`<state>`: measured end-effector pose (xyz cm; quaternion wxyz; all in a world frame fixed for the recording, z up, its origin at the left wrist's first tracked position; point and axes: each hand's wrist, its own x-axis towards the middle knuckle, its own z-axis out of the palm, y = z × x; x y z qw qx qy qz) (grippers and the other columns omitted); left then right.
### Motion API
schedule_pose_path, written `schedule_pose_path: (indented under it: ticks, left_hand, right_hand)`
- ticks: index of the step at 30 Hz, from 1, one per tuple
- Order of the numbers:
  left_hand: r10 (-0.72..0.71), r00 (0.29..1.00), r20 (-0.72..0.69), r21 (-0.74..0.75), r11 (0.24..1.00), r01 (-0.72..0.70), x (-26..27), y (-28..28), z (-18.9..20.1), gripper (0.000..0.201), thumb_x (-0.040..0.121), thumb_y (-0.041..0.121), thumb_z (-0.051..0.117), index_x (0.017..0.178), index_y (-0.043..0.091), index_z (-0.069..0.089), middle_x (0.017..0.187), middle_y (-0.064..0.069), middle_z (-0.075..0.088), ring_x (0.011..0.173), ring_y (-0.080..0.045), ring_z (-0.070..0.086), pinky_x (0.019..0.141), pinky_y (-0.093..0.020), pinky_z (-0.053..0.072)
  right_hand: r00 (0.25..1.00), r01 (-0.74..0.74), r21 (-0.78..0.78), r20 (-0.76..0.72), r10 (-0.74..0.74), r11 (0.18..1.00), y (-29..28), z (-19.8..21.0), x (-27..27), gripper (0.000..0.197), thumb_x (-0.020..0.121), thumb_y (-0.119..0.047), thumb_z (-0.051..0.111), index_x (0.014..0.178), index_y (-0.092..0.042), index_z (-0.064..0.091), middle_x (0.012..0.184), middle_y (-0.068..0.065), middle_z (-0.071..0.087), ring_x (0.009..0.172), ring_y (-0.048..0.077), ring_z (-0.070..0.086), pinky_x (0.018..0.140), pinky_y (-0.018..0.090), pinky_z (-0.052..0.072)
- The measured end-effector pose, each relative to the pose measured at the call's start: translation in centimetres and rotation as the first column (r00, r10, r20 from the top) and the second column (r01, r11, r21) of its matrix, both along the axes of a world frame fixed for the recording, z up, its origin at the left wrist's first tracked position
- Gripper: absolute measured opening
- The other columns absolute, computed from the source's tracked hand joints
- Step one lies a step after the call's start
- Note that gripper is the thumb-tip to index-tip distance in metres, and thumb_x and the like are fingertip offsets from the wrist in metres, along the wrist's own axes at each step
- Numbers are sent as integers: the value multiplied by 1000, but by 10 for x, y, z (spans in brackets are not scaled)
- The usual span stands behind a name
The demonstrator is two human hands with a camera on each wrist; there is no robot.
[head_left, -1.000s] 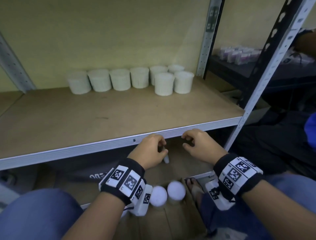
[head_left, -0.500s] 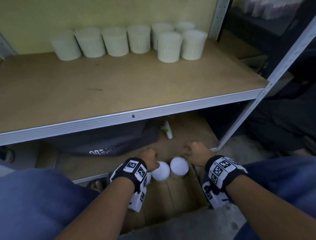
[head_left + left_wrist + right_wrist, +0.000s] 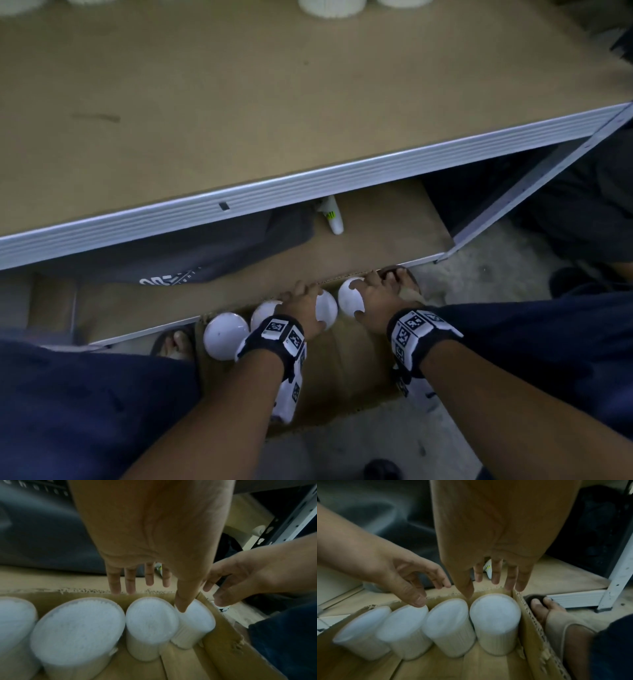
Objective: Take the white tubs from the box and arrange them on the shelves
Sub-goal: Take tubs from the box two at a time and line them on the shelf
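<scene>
An open cardboard box lies on the floor between my feet. Several white tubs stand in a row along its far wall. My left hand hovers with straight, spread fingers over the third tub from the left, its thumb tip down beside that tub's right rim. My right hand is spread over the rightmost tub, thumb down at the tub's left rim and fingertips past its far rim. Neither hand has closed. More white tubs stand at the back of the wooden shelf.
Under the shelf lie a dark bag and a small white bottle. A sandalled foot sits left of the box and another right of it. The metal shelf post rises at the right.
Both hands came down from the shelf's front edge into the box and spread over two tubs. The head view tilted down towards the box.
</scene>
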<state>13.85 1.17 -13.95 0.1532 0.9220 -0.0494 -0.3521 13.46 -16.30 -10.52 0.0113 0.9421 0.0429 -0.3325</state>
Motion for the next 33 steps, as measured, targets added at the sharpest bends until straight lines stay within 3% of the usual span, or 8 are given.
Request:
schedule_pose_path:
  ticks: [2,5,13,18,22,27,33]
  left_hand:
    - [-9,1000,-1,30,999,9,1,-4,-12,73,79,33,68,141,30,30,146,-1,23,132,-31,33,103,-41,40]
    - [-16,1000,22,48,999,15,0,-8,-26,76,76,28,69,140,34,29,145,2,23,131,-30,32,100,-40,40]
    - [-74,992,103,126,990,61,-6,-16,-54,95,70,33,71,145,40,14,150,-2,11,128,-32,37,99,-43,40]
    - [-87,981,173,199,979,51,-8,-21,-54,83,75,23,62,143,40,19,152,-3,12,122,-30,42,97,-43,37]
    - [-58,991,120,171,985,37,-5,-25,-50,83,71,14,63,140,39,22,149,-3,9,125,-31,38,103,-48,34]
    - [-40,998,49,125,992,34,-1,-22,-43,91,64,15,72,137,35,23,141,-2,13,126,-33,33,100,-45,40]
    - [37,999,33,61,997,-39,-3,-19,-15,87,62,15,73,136,31,28,134,-3,22,121,-30,35,95,-41,43]
  right_hand:
    - [1000,8,40,-15,-8,999,4,-11,2,67,91,-36,51,150,-25,21,156,10,17,147,33,8,119,46,3]
    - [998,41,102,-43,-36,994,10,-33,4,76,83,-34,61,148,-29,22,154,10,17,144,37,12,117,47,13]
    - [1000,-29,-17,3,29,999,12,-64,2,83,82,-36,61,149,-40,12,158,10,0,142,45,10,115,54,17]
    - [996,-20,-47,83,24,999,18,-69,3,77,82,-27,57,148,-35,19,155,14,10,137,45,21,113,57,20]
    - [993,-35,-84,109,44,996,21,-71,4,74,79,-19,58,144,-32,25,151,15,16,129,42,32,110,56,25]
    - [996,-2,-48,90,6,999,18,-63,8,75,72,-28,70,137,-33,34,143,12,23,125,39,37,106,50,29]
    - [987,60,-28,149,-55,998,20,-36,-1,69,69,-33,67,133,-32,40,136,13,31,121,37,40,111,52,21]
